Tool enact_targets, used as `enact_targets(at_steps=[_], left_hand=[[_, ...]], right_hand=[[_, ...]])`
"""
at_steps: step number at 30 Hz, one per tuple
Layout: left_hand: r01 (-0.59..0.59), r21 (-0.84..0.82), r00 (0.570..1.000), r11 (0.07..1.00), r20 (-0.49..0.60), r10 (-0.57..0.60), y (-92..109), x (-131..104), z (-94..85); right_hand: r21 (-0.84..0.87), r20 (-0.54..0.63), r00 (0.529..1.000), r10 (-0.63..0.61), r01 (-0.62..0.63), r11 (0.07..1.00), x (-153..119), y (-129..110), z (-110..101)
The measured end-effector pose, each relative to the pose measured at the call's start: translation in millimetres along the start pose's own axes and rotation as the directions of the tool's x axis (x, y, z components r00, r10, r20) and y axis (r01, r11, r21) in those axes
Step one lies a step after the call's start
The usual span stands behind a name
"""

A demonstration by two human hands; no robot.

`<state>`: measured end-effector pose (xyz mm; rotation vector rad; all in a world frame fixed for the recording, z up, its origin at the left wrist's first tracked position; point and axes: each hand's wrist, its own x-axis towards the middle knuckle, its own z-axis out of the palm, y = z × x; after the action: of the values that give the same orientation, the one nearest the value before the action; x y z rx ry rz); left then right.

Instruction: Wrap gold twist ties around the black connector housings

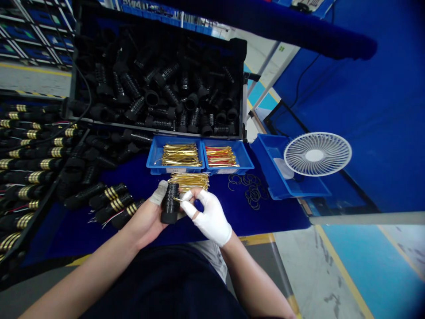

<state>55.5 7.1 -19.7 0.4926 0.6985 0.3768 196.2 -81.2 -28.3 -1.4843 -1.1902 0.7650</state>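
My left hand [151,220], its thumb in a pale finger cover, is wrapped round a black ribbed cylinder [171,201] held nearly upright over the table. My right hand [209,217] wears a white glove with bare fingertips. It pinches a thin gold strip [178,200] against the cylinder's right side; the strip's far end is hidden. Just beyond my hands lies a pile of gold strips [194,180]. To the left rest several black cylinders [114,204] with gold bands and loose wires.
A large black crate [159,132] of ribbed cylinders stands at the back. Before it sit two blue trays [175,170] [229,170] of gold and red-gold strips. Dark rings [254,195] lie right, near a white fan [318,155]. A rack of gold-banded cylinders [25,192] fills the left.
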Motion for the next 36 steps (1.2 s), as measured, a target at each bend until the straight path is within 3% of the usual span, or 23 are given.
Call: enact_targets(at_steps=[7,11,16,21,24,27,31,33,36], left_hand=[[-0.169,0.202,0.984,0.965,-0.026,0.178,-11,-2,5.6],[-0.283,0.319,0.953,0.905,-0.011,0.302,-13,-3,3.3],[-0.299,0.305,0.950,0.904,0.007,0.311,-14,0,0.6],[-0.403,0.524,0.899,0.751,0.073,0.432,-18,2,-4.7],[-0.379,0.412,0.923,0.829,0.101,0.372,-17,0,-4.4],[-0.258,0.232,0.966,0.938,0.047,0.254,-9,-4,-4.9],[-0.076,0.073,0.996,0.994,-0.031,0.078,2,-4,-9.1],[0.017,0.042,1.000,0.999,0.006,-0.017,-1,-2,-10.8],[0.106,0.090,0.992,0.990,0.053,-0.111,-17,4,-13.4]], right_hand=[[-0.037,0.021,1.000,0.009,-0.008,0.999,0,-5,1],[-0.003,-0.001,1.000,0.012,-0.012,1.000,-2,-2,5],[0.013,-0.049,0.999,0.009,-0.008,1.000,-2,1,6],[0.076,0.012,0.999,-0.042,0.041,0.996,-2,0,4],[0.060,-0.022,0.999,-0.032,0.033,0.998,-9,2,1],[-0.008,-0.163,0.983,-0.079,0.079,0.997,-21,14,-11],[-0.102,-0.398,0.900,-0.179,0.151,0.983,-29,35,-35],[-0.115,-0.356,0.917,-0.178,0.146,0.983,-28,36,-41],[-0.044,-0.068,0.968,-0.242,0.240,0.970,-24,26,-41]])
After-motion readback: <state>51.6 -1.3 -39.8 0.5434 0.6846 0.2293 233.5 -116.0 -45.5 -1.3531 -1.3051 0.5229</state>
